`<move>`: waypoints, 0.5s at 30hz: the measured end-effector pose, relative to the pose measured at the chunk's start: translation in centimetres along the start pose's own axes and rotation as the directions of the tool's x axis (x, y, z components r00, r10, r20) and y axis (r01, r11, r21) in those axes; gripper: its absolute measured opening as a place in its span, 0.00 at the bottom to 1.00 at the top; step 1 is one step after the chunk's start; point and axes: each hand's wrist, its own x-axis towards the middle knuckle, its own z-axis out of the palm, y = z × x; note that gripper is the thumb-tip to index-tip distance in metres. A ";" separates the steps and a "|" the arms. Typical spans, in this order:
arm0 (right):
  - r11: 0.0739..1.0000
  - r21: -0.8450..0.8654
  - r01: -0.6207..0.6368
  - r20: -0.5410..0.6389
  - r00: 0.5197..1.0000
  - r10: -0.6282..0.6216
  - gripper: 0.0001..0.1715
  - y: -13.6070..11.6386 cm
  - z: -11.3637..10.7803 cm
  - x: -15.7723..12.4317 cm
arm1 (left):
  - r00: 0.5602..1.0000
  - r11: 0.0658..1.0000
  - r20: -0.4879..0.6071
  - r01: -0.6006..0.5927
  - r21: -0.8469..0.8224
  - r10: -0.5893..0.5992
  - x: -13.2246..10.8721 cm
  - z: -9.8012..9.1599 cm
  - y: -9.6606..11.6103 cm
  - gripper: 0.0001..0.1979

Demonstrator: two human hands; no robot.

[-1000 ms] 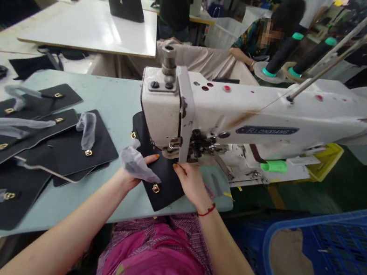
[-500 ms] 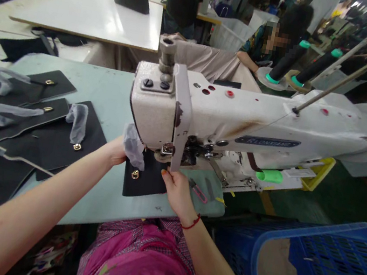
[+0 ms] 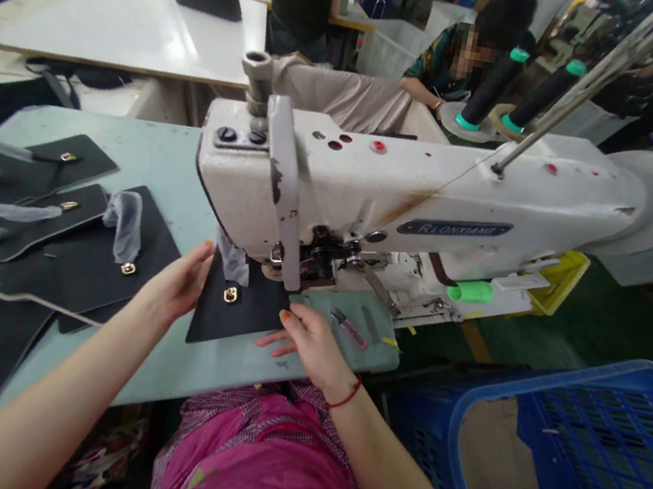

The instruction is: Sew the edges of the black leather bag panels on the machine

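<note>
A black panel (image 3: 238,317) with a gold buckle (image 3: 230,294) and a plastic-wrapped strap (image 3: 233,262) lies under the head of a white sewing machine (image 3: 368,184). By the panel's left edge is my left hand (image 3: 183,287), fingers stretched and not wrapped round anything. At the right edge, my right hand (image 3: 310,339) has its fingers spread, thumb side touching or very near the panel. Pink-handled thread snips (image 3: 349,329) rest to the right of that hand. The needle area is mostly hidden behind the machine head.
Several more black panels (image 3: 89,262) with wrapped straps overlap on the left of the pale table (image 3: 141,364). A blue basket (image 3: 457,436) stands at the lower right. Thread cones (image 3: 489,92) rise behind the machine. Another person (image 3: 460,57) sits across.
My left hand has drawn back from the wrapped strap to the panel's left edge. My right hand's fingers have spread. The whole view has shifted slightly.
</note>
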 end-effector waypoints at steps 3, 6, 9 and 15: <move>0.991 0.134 -0.028 0.052 0.998 0.021 0.17 0.2 -0.2 0.1 | 0.995 0.983 -0.059 -0.088 -0.163 0.079 -4.1 -1.0 -4.1 0.20; 0.972 0.227 -0.058 0.098 0.994 0.037 0.18 0.7 -0.4 0.5 | 0.987 0.923 -0.028 -0.161 -0.349 0.161 -7.5 0.8 -8.3 0.26; 0.966 0.251 -0.067 0.123 0.992 0.037 0.20 0.9 -0.5 0.6 | 0.972 0.889 0.019 -0.207 -0.408 0.235 -8.2 4.1 -10.4 0.30; 0.999 -0.019 0.033 0.068 0.997 -0.031 0.19 -0.2 -0.2 -0.6 | 0.964 0.961 -0.215 -0.198 -0.191 0.156 -5.6 6.3 -9.7 0.17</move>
